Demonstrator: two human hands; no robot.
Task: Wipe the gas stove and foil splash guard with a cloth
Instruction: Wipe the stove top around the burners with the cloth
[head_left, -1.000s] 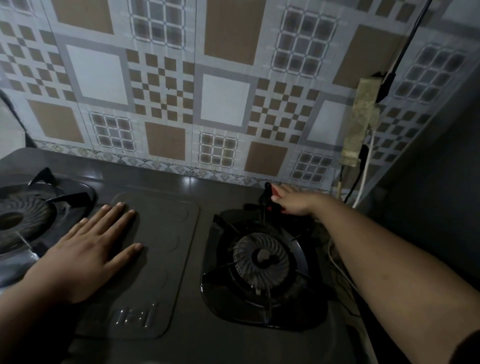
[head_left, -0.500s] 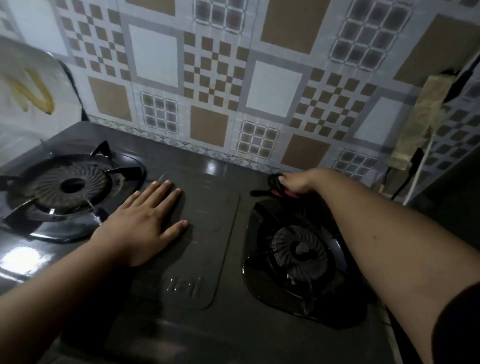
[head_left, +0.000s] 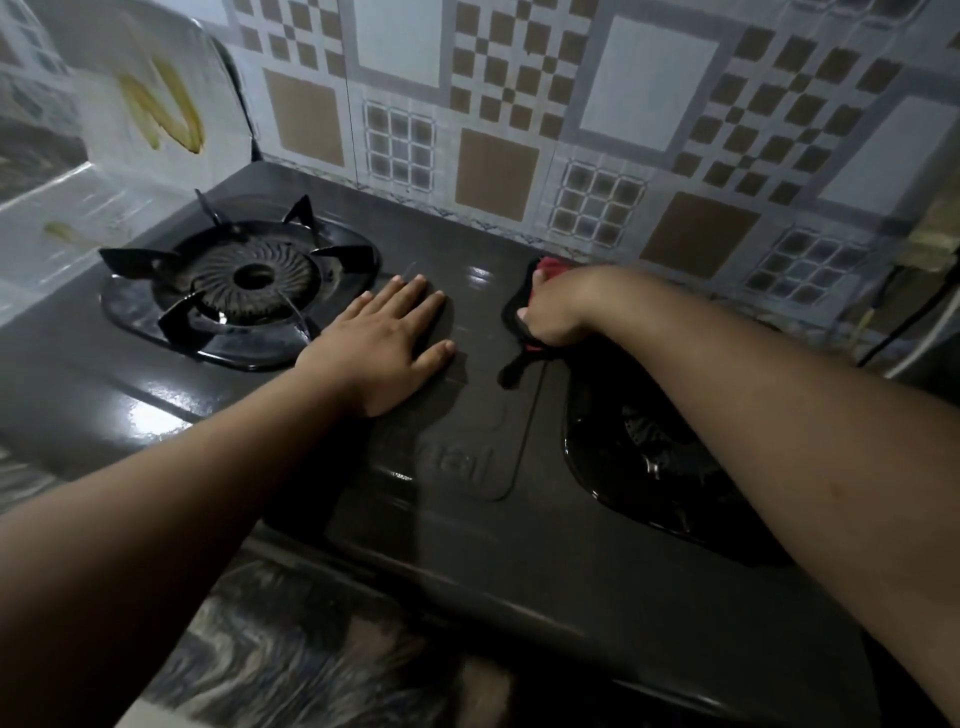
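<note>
Head view, left to right. Foil splash guard (head_left: 130, 104) stands upright at the stove's left end, folded around the corner so it shields the wall and counter there; it carries yellowish greasy streaks, so by the look of it that part isn't wiped yet. Gas stove (head_left: 467, 545) is a dark glossy two-burner top pushed against the tiled wall (head_left: 519, 104). Left burner (head_left: 249, 280) has its pan support in place, prongs up. Left hand (head_left: 384, 343) is open, palm flat, fingers spread on the raised centre panel just right of that burner: empty, probably bracing the body and keeping the stove from sliding while the other arm pushes. Right hand (head_left: 556, 306) is closed down on the cloth (head_left: 524, 332), bunched dark with a red bit showing at the fingertips, pressed to the top near the back edge between the centre panel and the right burner (head_left: 660, 457); a tail of cloth trails toward the front. Bunching likely gives pressure on a small patch. Right forearm crosses over the right burner and hides most of it. Judgement: mid-wipe of the stove top's rear strip; guard comes later. Risk: snagging cloth on the burner prongs.
</note>
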